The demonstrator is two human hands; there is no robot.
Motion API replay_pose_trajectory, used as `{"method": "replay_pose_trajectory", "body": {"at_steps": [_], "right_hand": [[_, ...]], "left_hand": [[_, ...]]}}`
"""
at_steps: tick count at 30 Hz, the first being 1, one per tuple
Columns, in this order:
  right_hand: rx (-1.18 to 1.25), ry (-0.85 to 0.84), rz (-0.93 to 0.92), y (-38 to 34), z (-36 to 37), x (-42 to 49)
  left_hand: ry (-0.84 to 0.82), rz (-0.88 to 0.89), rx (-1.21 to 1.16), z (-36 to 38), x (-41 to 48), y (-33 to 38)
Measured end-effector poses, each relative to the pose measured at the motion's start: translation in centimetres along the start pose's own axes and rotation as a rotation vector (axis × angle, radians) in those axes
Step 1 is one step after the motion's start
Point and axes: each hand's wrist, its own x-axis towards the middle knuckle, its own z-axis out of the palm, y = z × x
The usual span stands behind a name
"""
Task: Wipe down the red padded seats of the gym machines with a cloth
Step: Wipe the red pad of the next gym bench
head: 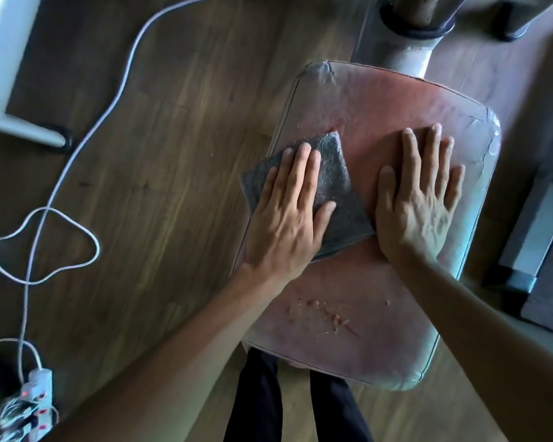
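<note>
A worn red padded seat (358, 314) fills the middle right of the head view, with cracks and flaked bits near its front. A folded grey cloth (336, 173) lies on the seat's left edge, partly hanging over it. My left hand (288, 215) presses flat on the cloth, fingers spread. My right hand (419, 199) lies flat and open on the bare seat just right of the cloth, its thumb touching the cloth's edge.
A grey machine post (412, 49) rises behind the seat. A white cable (87, 135) loops over the wooden floor on the left toward a power strip (35, 397). A white frame foot (23, 129) is at far left, and metal frame parts (524, 237) at right.
</note>
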Motion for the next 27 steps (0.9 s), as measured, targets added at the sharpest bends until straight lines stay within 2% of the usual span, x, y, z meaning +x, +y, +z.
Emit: {"method": "replay_pose_trajectory", "body": {"at_steps": [6, 9, 13, 18, 21, 24, 27], "right_hand": [[0.002, -0.013, 0.003, 0.0, -0.1, 0.1], [-0.009, -0.006, 0.003, 0.0, 0.0, 0.1], [-0.019, 0.009, -0.003, 0.0, 0.2, 0.1], [-0.009, -0.011, 0.004, 0.0, -0.1, 0.1], [-0.019, -0.014, 0.004, -0.1, -0.2, 0.0], [-0.012, -0.012, 0.005, 0.0, 0.0, 0.1], [0.013, -0.041, 0.009, 0.1, -0.4, 0.1]], "left_hand": [[-0.076, -0.186, 0.009, -0.1, -6.3, 2.3], [-0.033, -0.199, 0.009, 0.1, -3.7, 1.7], [0.021, -0.194, 0.018, 0.3, -0.3, 1.0], [-0.055, -0.108, 0.019, 0.0, -4.7, 1.8], [-0.030, -0.010, 0.014, 0.0, -0.5, 0.8], [0.020, -0.013, 0.010, 0.2, 3.4, 0.3], [-0.019, -0.021, 0.000, 0.4, -0.5, 1.7]]}}
